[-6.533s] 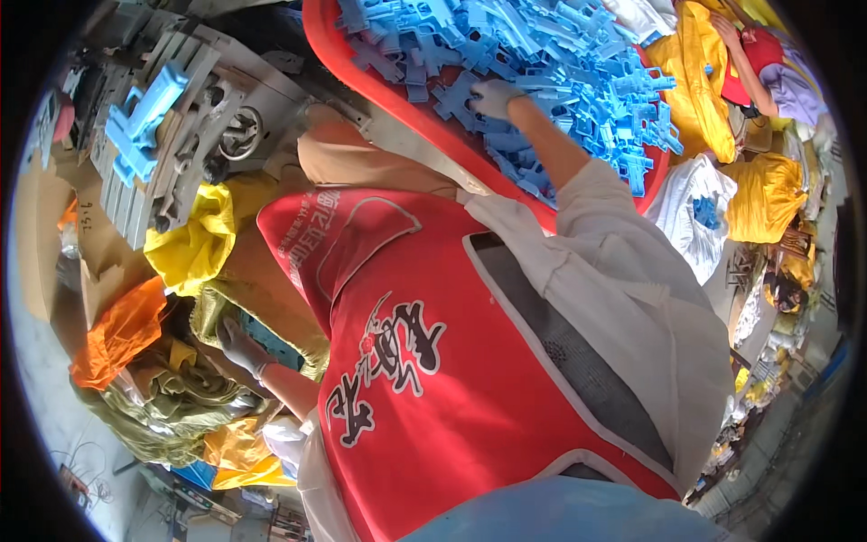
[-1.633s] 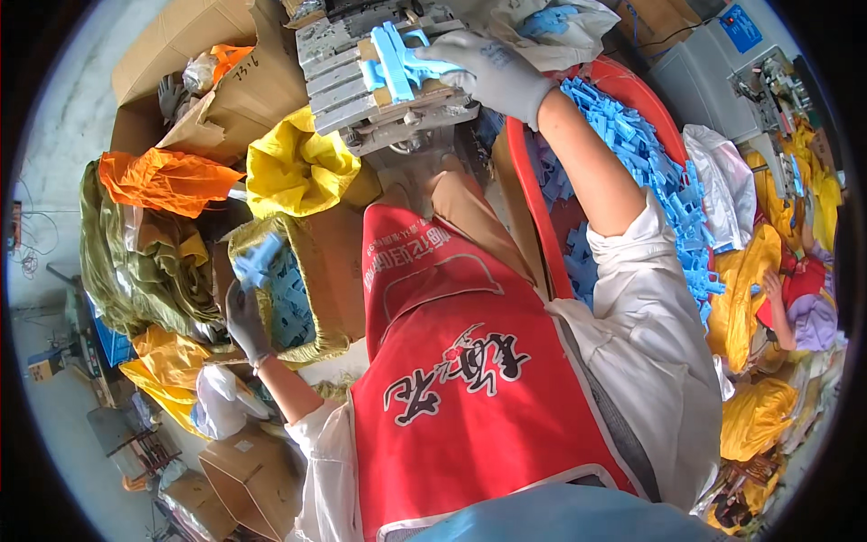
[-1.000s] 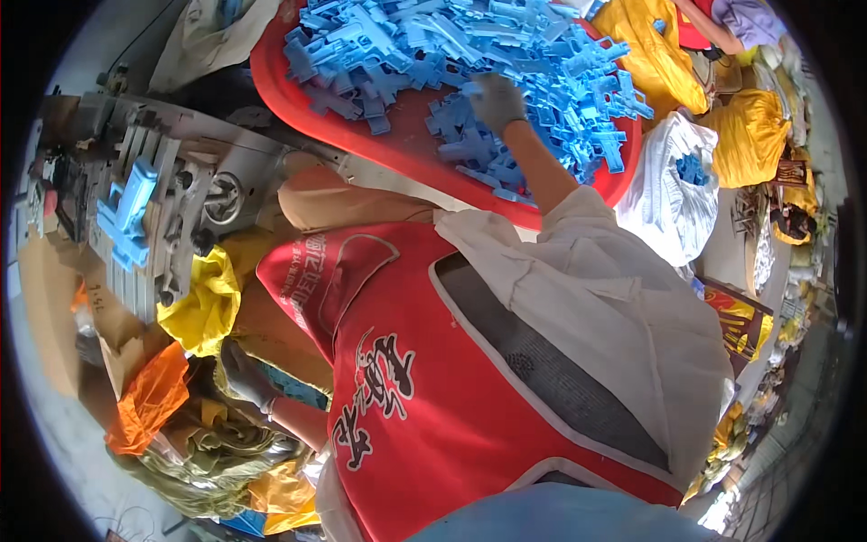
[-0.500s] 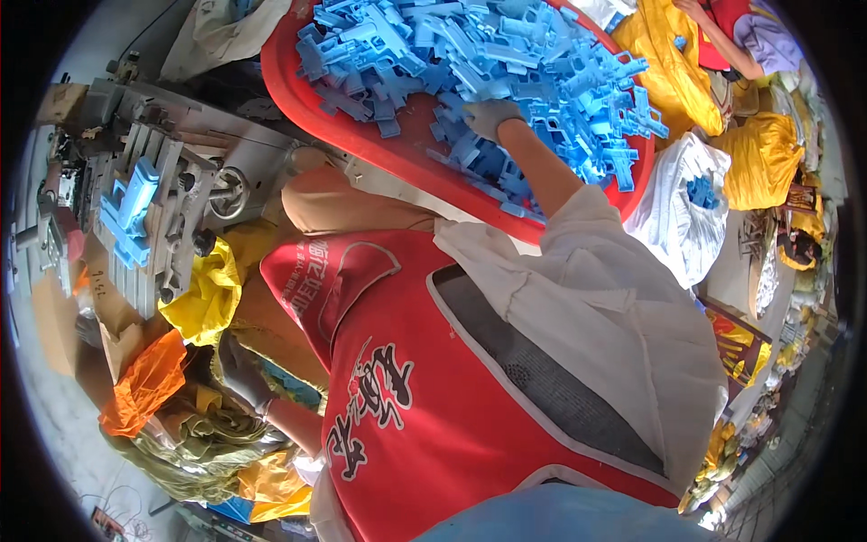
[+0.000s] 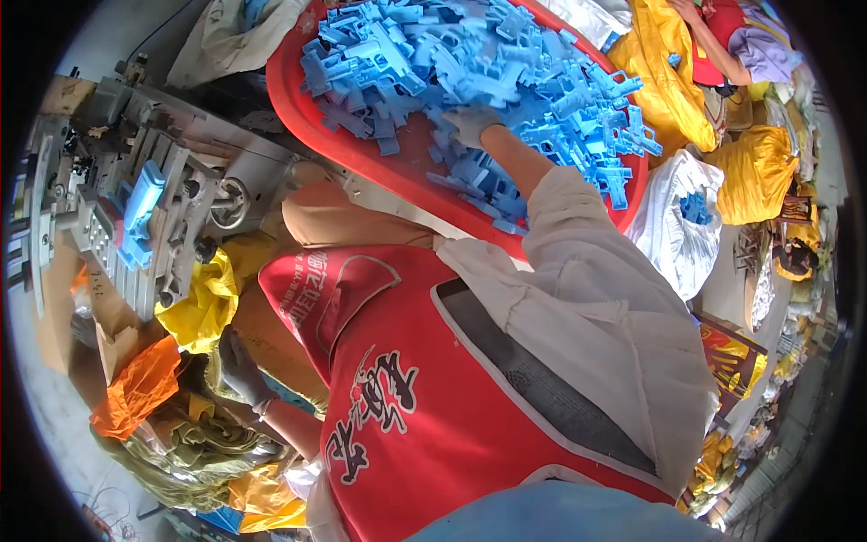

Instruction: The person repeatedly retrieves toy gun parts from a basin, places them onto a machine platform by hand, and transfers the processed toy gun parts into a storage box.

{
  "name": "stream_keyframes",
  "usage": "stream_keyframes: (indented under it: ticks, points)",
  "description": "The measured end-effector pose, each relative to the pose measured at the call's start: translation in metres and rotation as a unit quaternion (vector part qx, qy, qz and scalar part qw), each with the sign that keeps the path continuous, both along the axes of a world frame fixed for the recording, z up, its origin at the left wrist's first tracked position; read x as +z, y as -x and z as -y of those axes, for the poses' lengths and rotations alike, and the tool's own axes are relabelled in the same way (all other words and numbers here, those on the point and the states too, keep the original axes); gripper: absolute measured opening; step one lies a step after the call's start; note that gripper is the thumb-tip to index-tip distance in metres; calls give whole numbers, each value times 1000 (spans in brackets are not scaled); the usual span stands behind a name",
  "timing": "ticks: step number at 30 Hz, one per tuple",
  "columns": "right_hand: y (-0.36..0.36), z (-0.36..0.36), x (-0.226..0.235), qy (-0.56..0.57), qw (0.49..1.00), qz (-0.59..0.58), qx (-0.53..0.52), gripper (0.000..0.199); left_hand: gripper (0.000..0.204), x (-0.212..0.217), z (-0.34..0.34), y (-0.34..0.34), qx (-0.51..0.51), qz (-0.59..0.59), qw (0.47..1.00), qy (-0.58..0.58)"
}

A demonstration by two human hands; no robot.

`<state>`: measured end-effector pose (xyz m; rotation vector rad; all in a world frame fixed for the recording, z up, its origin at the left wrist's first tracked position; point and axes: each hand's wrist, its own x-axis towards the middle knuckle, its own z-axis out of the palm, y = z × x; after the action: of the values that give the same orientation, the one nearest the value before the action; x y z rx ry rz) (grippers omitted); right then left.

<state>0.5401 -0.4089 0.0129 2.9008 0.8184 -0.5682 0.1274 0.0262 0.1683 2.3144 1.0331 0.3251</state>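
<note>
My right hand (image 5: pixel 472 126), in a pale grey glove, reaches into a big red tub (image 5: pixel 339 149) heaped with light-blue plastic toy pistols (image 5: pixel 379 54). Pieces just beyond the fingers are blurred, and whether the hand grips one is unclear. Low on the left, my left hand (image 5: pixel 244 370), in a darker grey glove, is open beside my thigh with its fingers extended, near a yellow bag (image 5: pixel 200 303). Another blue toy pistol (image 5: pixel 140 217) sits in a metal machine (image 5: pixel 172 239) on the left, a grey plate against its left side.
A handwheel (image 5: pixel 229 202) projects from the machine. Orange plastic (image 5: pixel 135 387) and crumpled olive cloth (image 5: pixel 194 447) lie at lower left. To the tub's right stand a white sack (image 5: pixel 679 217) with blue pieces and yellow sacks (image 5: pixel 757 172); another person (image 5: pixel 722 45) is at the upper right.
My right hand has shifted slightly left within the tub, and the pieces beside it have blurred. On the machine, a grey plate has moved right against the toy pistol, covering its left part.
</note>
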Motion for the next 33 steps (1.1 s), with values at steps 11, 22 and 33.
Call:
stream_keyframes:
  ticks: [11, 22, 33]
  points:
    - [13, 37, 1, 11, 997, 33, 68, 73, 26, 20, -8, 2, 29, 55, 995, -73]
    - [23, -11, 66, -479, 859, -122, -135, 42, 31, 140, -50, -106, -96, 227, 925, -288]
    - [50, -220, 243, -679, 694, -228, 73, 41, 36, 155, -72, -119, -108, 242, 936, -231]
